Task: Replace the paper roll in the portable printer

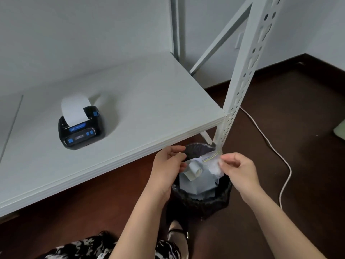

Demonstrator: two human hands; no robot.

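fingers on both hands are pinching a clear zip bag [209, 161] by its top edge: left hand [168, 165] has the left corner between thumb and curled fingers, right hand [237, 167] pinches the right side near the yellowish seal strip. they hold it right over a black-lined waste bin [220, 197] on the floor, just past the corner of the white shelf [149, 101]. a small paper roll [194, 171] with a loose tail shows just under the bag's mouth; can't really tell if it's still inside the plastic or already dropping, and can't tell if it's the old roll or the new 1.

as for progress, the portable printer [80, 127] sits well apart on the shelf, lid looks shut, with a strip of paper [74, 109] curling up out of the slot. so my guess is paper is already loaded and this is cleanup, tossing the packaging or the spent roll. if that's right, nothing much is left but letting go over the bin.

pose: both forearms reach forward and down from the bottom of the view, hands close together at about the same height, wrists angled inward, palms roughly facing each other across the bag.
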